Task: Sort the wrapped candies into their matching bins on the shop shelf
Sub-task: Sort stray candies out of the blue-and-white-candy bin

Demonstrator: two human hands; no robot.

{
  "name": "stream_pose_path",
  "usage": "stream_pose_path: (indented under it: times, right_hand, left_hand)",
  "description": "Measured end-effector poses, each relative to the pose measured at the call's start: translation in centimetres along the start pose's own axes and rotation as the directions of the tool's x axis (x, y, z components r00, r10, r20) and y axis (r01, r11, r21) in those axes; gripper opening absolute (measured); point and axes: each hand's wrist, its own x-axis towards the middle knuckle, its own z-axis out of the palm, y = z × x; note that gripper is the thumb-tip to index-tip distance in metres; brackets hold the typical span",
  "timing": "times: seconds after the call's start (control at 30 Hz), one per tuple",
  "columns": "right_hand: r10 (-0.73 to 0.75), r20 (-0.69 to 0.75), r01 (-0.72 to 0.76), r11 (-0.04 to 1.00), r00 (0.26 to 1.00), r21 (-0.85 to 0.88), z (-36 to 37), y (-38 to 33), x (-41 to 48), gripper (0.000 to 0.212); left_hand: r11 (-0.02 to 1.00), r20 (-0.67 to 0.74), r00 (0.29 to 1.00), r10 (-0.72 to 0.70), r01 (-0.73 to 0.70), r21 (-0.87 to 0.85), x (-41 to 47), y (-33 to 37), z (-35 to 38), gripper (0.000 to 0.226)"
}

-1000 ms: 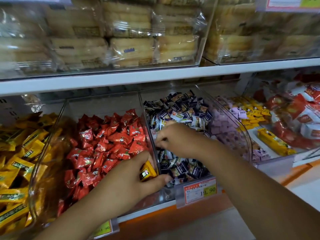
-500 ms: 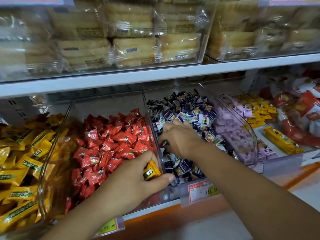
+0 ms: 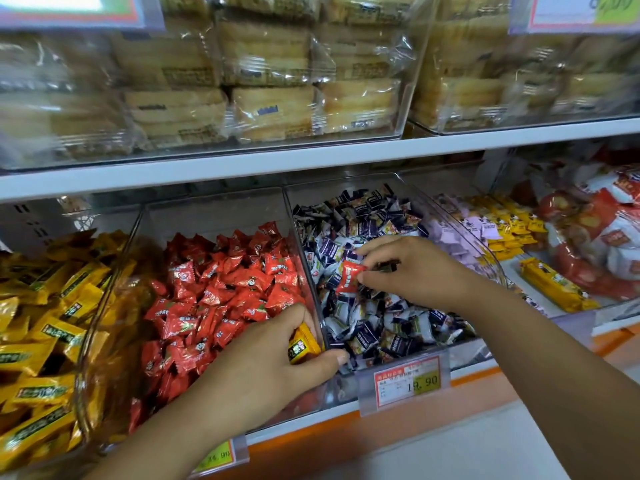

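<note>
Three clear bins stand side by side on the lower shelf: yellow candies [image 3: 45, 327] at left, red candies [image 3: 225, 285] in the middle bin [image 3: 214, 209], dark blue and white candies [image 3: 377, 327] in the right bin [image 3: 460, 220]. My right hand [image 3: 412, 271] hovers over the blue pile and pinches a single red candy [image 3: 349, 277] between thumb and fingers. My left hand [image 3: 277, 365] sits at the front of the red bin, by the wall between the bins, gripping a yellow candy [image 3: 302, 344].
Further right lie purple packets [image 3: 450, 237], yellow bars [image 3: 550, 285] and red-white bags [image 3: 602, 237]. A price tag [image 3: 408, 379] hangs on the blue bin's front. Wrapped cakes [image 3: 270, 109] fill the bins on the shelf above. The white shelf edge [image 3: 311, 157] runs overhead.
My right hand has lifted out of the blue pile with a red candy pinched in it. The left hand has stayed put with the yellow candy.
</note>
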Motion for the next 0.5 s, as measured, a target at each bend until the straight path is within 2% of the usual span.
stream_pose_path:
  times: [0.1,0.17,0.2,0.3,0.37,0.4,0.47,0.5]
  right_hand:
    - [-0.045,-0.116,0.046,0.999,0.992,0.006,-0.2,-1.2,0.0,0.017]
    - [-0.108,-0.175,0.124,0.989,0.979,0.086,0.2,-3.1,0.3,0.016]
    - [-0.138,-0.161,0.16,0.977,0.977,0.137,0.5,-4.1,0.5,0.015]
    - [-0.116,-0.019,0.117,0.982,0.993,0.149,0.7,-5.6,0.9,0.047]
    - [0.032,0.089,-0.03,0.999,0.995,-0.024,-1.0,-5.3,0.0,0.057]
    - [0.135,0.136,-0.111,0.979,0.981,-0.169,-2.1,-4.9,-0.6,0.061]
    - [0.337,0.188,-0.225,0.865,0.922,-0.449,-3.8,-3.6,-1.9,0.074]
    - [0.412,0.19,-0.265,0.813,0.891,-0.518,-3.9,-2.9,-2.3,0.084]
  left_hand:
    - [1.0,0.003,1.0,-0.004,0.004,0.016,-0.1,0.1,0.0,0.04]
    - [1.0,0.007,1.0,-0.009,0.009,0.008,-0.2,0.1,-0.1,0.04]
    - [1.0,0.008,1.0,-0.007,0.007,0.003,-0.2,0.1,-0.1,0.04]
    - [1.0,0.009,1.0,-0.013,0.013,-0.002,-0.1,0.0,0.0,0.042]
    - [1.0,0.01,1.0,-0.024,0.024,0.0,-0.1,-0.1,0.0,0.043]
    - [1.0,0.008,1.0,-0.026,0.026,0.01,0.0,-0.2,-0.1,0.045]
    - [0.999,0.012,0.999,-0.035,0.035,0.039,0.0,0.0,-0.2,0.05]
    - [0.998,0.017,0.999,-0.039,0.038,0.057,0.0,0.0,-0.2,0.051]
